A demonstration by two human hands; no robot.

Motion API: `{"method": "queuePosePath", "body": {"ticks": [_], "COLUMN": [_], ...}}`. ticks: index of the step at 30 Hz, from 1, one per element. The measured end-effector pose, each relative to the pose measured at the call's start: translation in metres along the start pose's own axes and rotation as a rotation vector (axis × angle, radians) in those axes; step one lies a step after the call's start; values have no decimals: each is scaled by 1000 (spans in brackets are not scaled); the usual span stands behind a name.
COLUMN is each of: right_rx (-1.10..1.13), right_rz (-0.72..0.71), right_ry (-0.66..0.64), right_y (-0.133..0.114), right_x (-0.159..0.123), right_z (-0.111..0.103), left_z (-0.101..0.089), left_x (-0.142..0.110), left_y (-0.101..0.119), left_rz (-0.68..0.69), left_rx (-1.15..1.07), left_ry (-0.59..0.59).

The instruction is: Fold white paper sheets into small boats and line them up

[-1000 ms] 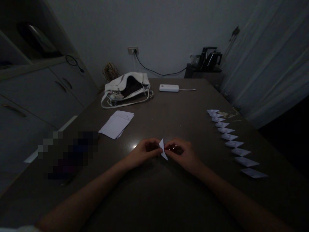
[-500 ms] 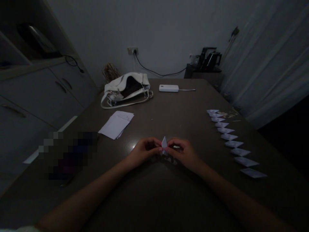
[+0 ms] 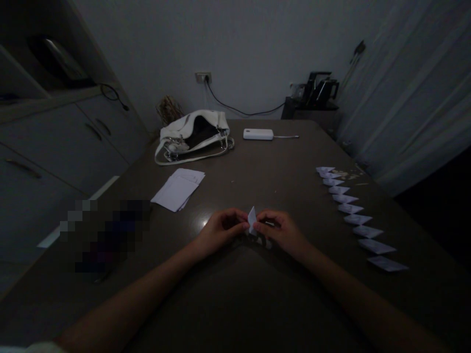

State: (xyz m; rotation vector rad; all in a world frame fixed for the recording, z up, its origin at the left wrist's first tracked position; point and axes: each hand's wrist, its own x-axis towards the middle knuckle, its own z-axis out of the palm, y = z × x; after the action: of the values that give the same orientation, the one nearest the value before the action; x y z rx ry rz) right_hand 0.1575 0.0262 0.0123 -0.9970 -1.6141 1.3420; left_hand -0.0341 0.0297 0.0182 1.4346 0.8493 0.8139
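A small piece of folded white paper [image 3: 252, 219] stands upright with its point up, just above the table at the middle of the view. My left hand [image 3: 225, 228] pinches its left side between thumb and fingers. From the right, my right hand [image 3: 278, 230] grips the other side the same way. Fingertips cover part of the folds. On the right, several folded paper boats [image 3: 351, 209] lie in a slanting row. A stack of white paper sheets [image 3: 177, 190] rests to the left, beyond my left hand.
A white handbag [image 3: 195, 132] lies open at the back left of the brown table [image 3: 235, 304]. Right of it is a white power bank [image 3: 258, 134] with a short cable. Small scraps [image 3: 346, 174] lie near the right edge. Blurred dark items [image 3: 114, 238] are at the left.
The folded paper has turned slightly between my fingers and shows more of its face. Both hands stay in nearly the same place.
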Motion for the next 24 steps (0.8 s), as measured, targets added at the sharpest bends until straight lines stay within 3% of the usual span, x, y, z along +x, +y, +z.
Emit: {"method": "queuePosePath", "body": {"ticks": [7,19,24], "right_rx": [8,-286,-345], "right_rz": [5,-277,-284], "right_ry": [-17,27,17], "right_y": [1,-1,-4], "right_x": [1,-5,-6], "right_z": [-2,-2,-2], "left_z": [0,-3,-5], "left_x": [1,3,3], "left_y": [0,1,1], "left_rz": [24,-61,-84], "left_rx": [4,-12,-54], "left_ry": [-17,-13,-45]}}
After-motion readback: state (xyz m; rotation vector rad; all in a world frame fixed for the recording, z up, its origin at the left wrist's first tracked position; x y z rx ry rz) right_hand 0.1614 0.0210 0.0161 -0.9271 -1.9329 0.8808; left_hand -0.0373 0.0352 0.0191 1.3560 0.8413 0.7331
